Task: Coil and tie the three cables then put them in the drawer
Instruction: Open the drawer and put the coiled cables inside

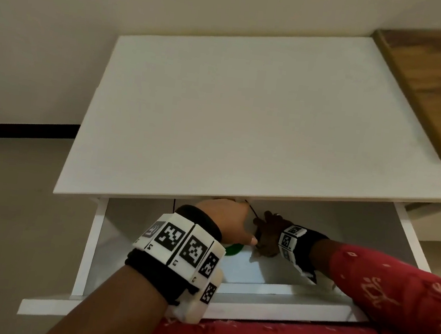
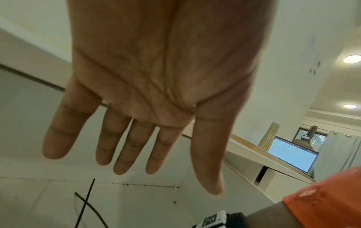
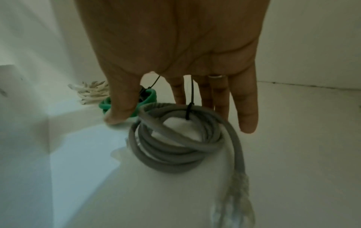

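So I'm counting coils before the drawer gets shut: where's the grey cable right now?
In the right wrist view, the grey cable lies coiled and tied on the drawer floor below the right hand, with the green cable just behind it.

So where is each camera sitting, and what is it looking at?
Head: worn on the head, looking down at the white table top and open drawer; both forearms, left hand, right hand and red clothing show.
Left wrist: looks along the open left palm into the drawer, with a laptop beyond.
Right wrist: looks along the right hand at the grey cable coil, green coil and white coil.
Shared: head and right wrist both show the green coil.
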Demonstrator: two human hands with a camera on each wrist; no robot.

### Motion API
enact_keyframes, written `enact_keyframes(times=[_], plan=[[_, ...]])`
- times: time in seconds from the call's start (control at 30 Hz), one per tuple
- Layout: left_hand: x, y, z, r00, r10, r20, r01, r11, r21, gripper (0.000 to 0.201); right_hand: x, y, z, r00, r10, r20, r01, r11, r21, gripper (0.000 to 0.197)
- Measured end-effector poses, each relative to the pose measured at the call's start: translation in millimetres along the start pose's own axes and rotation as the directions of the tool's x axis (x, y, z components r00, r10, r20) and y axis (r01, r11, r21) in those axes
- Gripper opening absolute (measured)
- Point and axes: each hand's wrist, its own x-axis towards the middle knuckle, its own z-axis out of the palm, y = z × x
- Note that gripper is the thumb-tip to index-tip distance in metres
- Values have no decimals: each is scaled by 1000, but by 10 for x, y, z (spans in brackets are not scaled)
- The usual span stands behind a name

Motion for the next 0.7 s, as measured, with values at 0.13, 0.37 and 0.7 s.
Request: enact_keyframes(times=[0.13, 0.37, 0.7], plan=[[-114, 8, -97, 999, 28, 21, -27, 998, -64, 61, -247, 43, -315, 998, -60, -25, 60, 998, 18, 78], [-479, 31, -361, 989, 27, -147, -48, 989, -137, 54, -1067, -95, -749, 991, -136, 15, 137, 986, -96, 51], [-1286, -258, -506, 631, -78, -772, -151, 964, -220, 27, -2002, -23, -863, 948, -105, -299, 107, 994, -10, 39]])
